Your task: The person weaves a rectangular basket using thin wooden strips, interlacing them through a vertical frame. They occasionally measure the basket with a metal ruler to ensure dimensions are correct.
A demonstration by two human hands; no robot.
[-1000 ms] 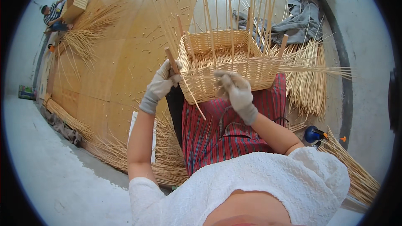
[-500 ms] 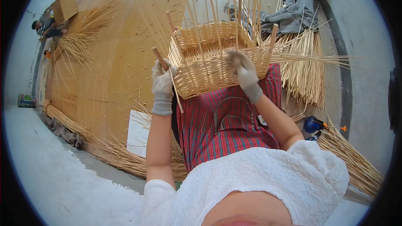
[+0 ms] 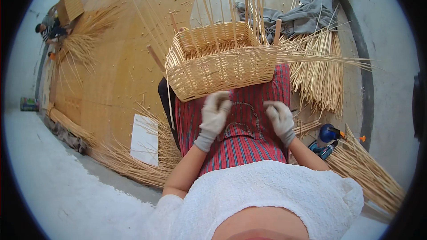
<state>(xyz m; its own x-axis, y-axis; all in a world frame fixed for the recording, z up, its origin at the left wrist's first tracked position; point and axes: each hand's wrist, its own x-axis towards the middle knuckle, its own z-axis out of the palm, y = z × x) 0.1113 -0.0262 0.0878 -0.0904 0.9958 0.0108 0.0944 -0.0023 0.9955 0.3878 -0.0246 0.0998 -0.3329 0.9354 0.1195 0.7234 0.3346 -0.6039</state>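
A woven wicker basket [image 3: 222, 73] rests tilted on my lap, over a red striped apron [image 3: 249, 146]. Tall uncut stakes [image 3: 209, 4] rise from it, and wooden posts [image 3: 155, 58] stand at its corners. My left hand [image 3: 215, 115], in a pale glove, is just below the basket's near edge, fingers loosely curled and apart, slightly blurred. My right hand [image 3: 281, 120], gloved too, hovers over the apron to the right with its fingers bent in. A dark sliver shows beside it; what it holds, if anything, is unclear. Neither hand grips the basket.
Long weaver ends [image 3: 329, 60] stick out from the basket's right side. Cane bundles [image 3: 320, 75] lie at right under a grey cloth [image 3: 311, 9]. A teal power drill [image 3: 324, 150] and a blue bottle [image 3: 328, 132] sit nearby. Another person [image 3: 48, 26] works at far left.
Both hands have let go of the basket and come down toward my lap. The left moved right and down from the corner post. The basket has shifted slightly left.
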